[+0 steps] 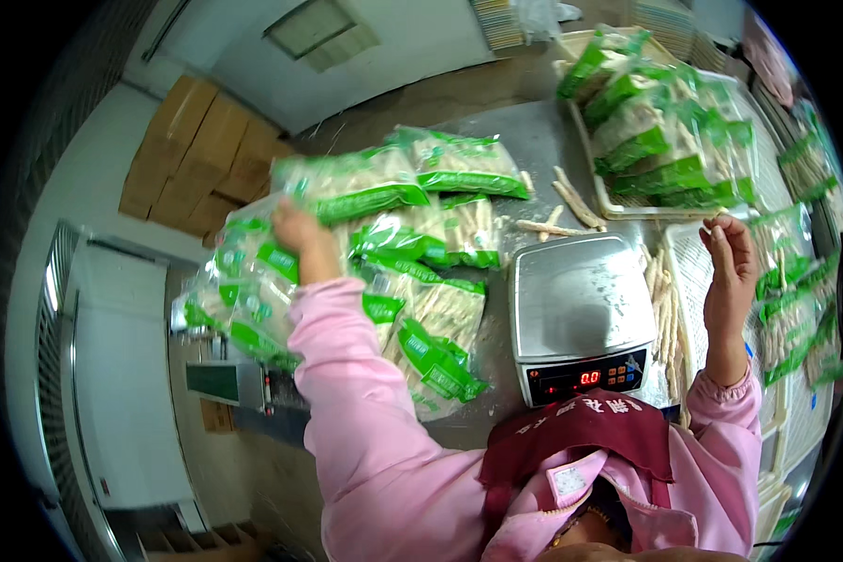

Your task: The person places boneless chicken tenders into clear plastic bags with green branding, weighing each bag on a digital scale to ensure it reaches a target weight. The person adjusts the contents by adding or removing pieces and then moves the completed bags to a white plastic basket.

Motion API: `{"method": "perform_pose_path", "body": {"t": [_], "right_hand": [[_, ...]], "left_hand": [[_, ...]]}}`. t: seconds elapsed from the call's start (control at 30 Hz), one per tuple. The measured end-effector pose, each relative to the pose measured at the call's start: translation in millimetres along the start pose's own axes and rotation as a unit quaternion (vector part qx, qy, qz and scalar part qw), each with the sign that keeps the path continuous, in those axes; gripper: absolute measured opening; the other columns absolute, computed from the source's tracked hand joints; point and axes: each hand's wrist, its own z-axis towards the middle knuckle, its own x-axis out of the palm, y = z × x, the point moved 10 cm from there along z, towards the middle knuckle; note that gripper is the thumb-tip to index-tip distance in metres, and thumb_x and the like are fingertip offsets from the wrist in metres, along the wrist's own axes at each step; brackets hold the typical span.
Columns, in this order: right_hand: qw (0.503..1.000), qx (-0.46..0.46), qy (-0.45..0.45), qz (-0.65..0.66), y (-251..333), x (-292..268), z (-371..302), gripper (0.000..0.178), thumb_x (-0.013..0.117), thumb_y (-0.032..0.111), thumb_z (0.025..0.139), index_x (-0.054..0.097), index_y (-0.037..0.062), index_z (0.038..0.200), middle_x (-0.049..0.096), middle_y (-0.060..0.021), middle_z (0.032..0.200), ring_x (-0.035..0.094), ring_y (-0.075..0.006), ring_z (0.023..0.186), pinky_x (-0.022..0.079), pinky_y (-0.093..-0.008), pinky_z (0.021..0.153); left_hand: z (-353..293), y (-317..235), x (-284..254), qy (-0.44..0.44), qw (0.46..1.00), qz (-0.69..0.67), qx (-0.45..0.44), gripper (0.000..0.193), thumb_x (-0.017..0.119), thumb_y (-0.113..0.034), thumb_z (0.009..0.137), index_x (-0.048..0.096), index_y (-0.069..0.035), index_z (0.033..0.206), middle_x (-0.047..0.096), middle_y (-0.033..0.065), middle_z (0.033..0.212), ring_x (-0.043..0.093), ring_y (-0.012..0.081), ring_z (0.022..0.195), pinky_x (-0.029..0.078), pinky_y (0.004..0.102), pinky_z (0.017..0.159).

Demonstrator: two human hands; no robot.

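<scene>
My left hand [302,236] is at the left end of a clear-and-green plastic bag [361,180] filled with pale stick-like pieces. The fingers are closed at the bag's edge, and both are slightly blurred. Several similar bags [440,304] lie piled around that hand on the metal table. On the right, my right hand [732,272] is raised above a white mesh tray [702,281], its fingertips pinched together; anything between them is too small to make out. Between my arms stands a digital scale [583,300] with a bare steel pan.
A white basket [609,211] full of bags stands at the far right. Loose pale sticks [576,201] lie beyond the scale, and more sticks [663,309] lie beside it. More bags [787,328] are along the right edge. Cardboard boxes [192,155] stand at the left.
</scene>
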Motion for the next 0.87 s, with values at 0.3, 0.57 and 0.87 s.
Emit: {"method": "perform_pose_path", "body": {"t": [0.3, 0.57, 0.87], "right_hand": [[0.969, 0.073, -0.106, -0.211, -65.6, -158.8, -51.3, 0.010, 0.070, 0.008, 0.092, 0.069, 0.0041, 0.100, 0.065, -0.0042, 0.099, 0.063, -0.0134, 0.091, 0.053, -0.0288, 0.076], [0.825, 0.041, -0.378, -0.419, -69.7, -386.3, -35.9, 0.021, 0.070, 0.020, 0.089, 0.069, 0.0072, 0.105, 0.066, -0.0143, 0.103, 0.065, -0.0296, 0.094, 0.051, -0.0411, 0.084], [0.687, 0.451, -0.438, -0.363, -134.5, -684.1, -49.2, 0.068, 0.064, 0.055, 0.092, 0.053, 0.0160, 0.147, 0.045, -0.0228, 0.153, 0.042, -0.0382, 0.142, 0.038, -0.0443, 0.112]], "left_hand": [[56.5, 73.5, 20.5, 0.069, 0.929, 0.351, 0.097, 0.046, 0.057, -0.033, 0.097, 0.062, 0.001, 0.127, 0.067, 0.0268, 0.119, 0.065, 0.0453, 0.103, 0.052, 0.0512, 0.088], [-117.3, -149.8, -40.8, 0.026, 0.929, 0.234, 0.286, 0.064, 0.075, -0.027, 0.090, 0.050, -0.009, 0.145, 0.054, 0.0206, 0.143, 0.053, 0.0387, 0.130, 0.045, 0.0483, 0.107], [-209.8, -121.7, 23.1, 0.290, 0.887, 0.283, 0.219, 0.070, 0.074, -0.038, 0.092, 0.046, -0.008, 0.149, 0.053, 0.0178, 0.146, 0.052, 0.0340, 0.135, 0.043, 0.0521, 0.111]]}}
